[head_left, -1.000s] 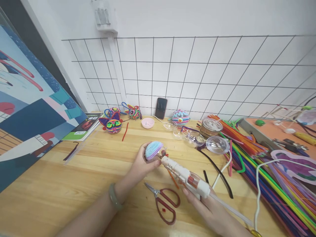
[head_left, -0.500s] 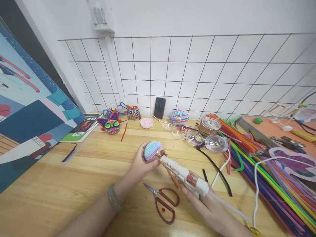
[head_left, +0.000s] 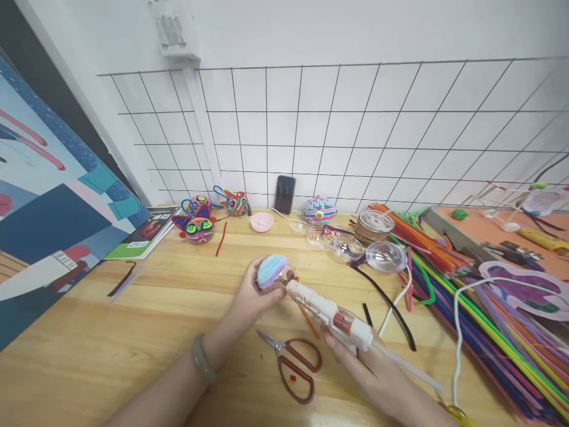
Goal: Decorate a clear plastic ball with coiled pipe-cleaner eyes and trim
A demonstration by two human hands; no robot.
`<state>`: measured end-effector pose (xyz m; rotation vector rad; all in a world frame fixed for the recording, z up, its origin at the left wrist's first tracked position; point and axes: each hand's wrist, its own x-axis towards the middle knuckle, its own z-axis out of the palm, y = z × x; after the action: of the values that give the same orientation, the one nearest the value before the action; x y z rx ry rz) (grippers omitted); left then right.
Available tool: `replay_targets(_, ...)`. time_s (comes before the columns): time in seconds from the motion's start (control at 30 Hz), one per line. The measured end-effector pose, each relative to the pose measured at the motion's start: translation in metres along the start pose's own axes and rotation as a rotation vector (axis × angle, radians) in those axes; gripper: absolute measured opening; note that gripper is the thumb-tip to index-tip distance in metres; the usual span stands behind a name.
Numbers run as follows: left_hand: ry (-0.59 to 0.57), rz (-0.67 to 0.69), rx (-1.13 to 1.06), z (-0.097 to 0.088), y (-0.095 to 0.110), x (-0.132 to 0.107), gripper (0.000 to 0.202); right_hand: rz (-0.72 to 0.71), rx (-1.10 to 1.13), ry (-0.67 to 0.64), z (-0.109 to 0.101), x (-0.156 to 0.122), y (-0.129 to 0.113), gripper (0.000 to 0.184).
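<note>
The left hand (head_left: 251, 296) is closed around a small half-dome wrapped in blue and lilac pipe cleaner (head_left: 269, 271), holding it just above the middle of the wooden worktop (head_left: 146, 332). The right hand (head_left: 377, 373) is clenched on the grip of a white hot glue gun (head_left: 329, 311), a clear glue stick trailing out behind it toward the near right. The gun's nozzle meets the right edge of the wrapped dome, very close to the left fingertips (head_left: 278, 290). That closeness looks like the main hazard: hot glue or the tip could burn the fingers if the dome slips or the trigger gives too much. Excess glue might also string onto the fuzzy wrap or drip to the wood. Red-handled scissors (head_left: 296, 365) lie open just near of both hands, blades pointing left, where a lowering wrist could catch them. A white cord (head_left: 457, 332) loops at the right and could snag on the big heap of coloured pipe cleaners (head_left: 484, 320). Beyond, clear plastic dome halves (head_left: 386, 256) sit near the far edge, easily knocked.
</note>
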<state>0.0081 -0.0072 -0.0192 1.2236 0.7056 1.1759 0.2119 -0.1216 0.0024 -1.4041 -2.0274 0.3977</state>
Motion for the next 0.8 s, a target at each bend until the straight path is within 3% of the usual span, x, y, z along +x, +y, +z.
replay_targets(0.8, 0.032, -0.003, 0.02, -0.0019, -0.0005, -0.0005, 0.069, 0.01, 0.038, 0.005, -0.0048, 0.0022, -0.0045, 0.022)
